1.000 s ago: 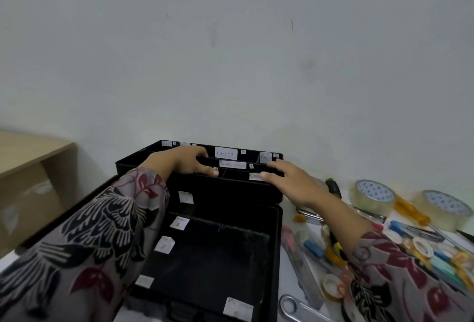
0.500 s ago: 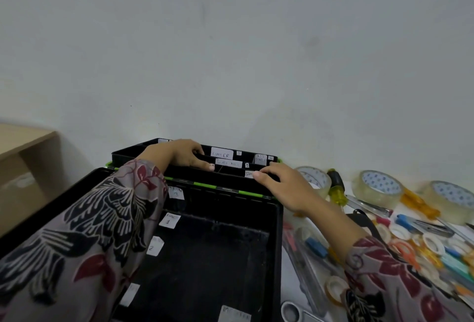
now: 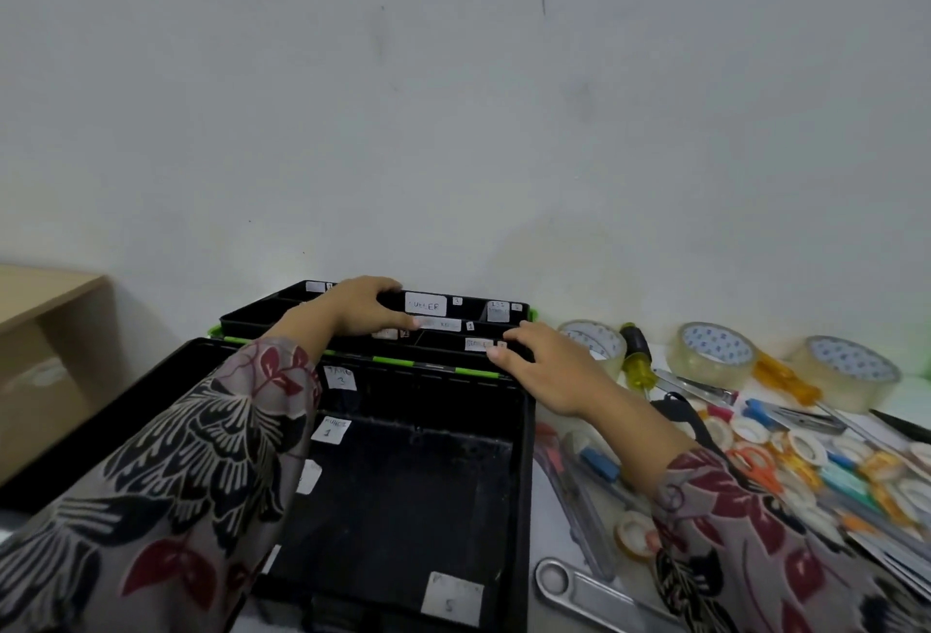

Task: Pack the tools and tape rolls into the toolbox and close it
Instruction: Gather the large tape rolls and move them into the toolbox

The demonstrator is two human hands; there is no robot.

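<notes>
Black tray (image 3: 302, 312) in both hands' grip: left hand (image 3: 360, 310), right hand (image 3: 546, 370).

We see a black toolbox (image 3: 524, 456) with a bright green strip along its hinge edge and white paper labels (image 3: 425, 304). Our sleeves (image 3: 191, 456) are grey with black, white and dark red leaves. The tape rolls (image 3: 713, 355) are clear yellowish; one screwdriver (image 3: 636, 360) is yellow and black.
</notes>
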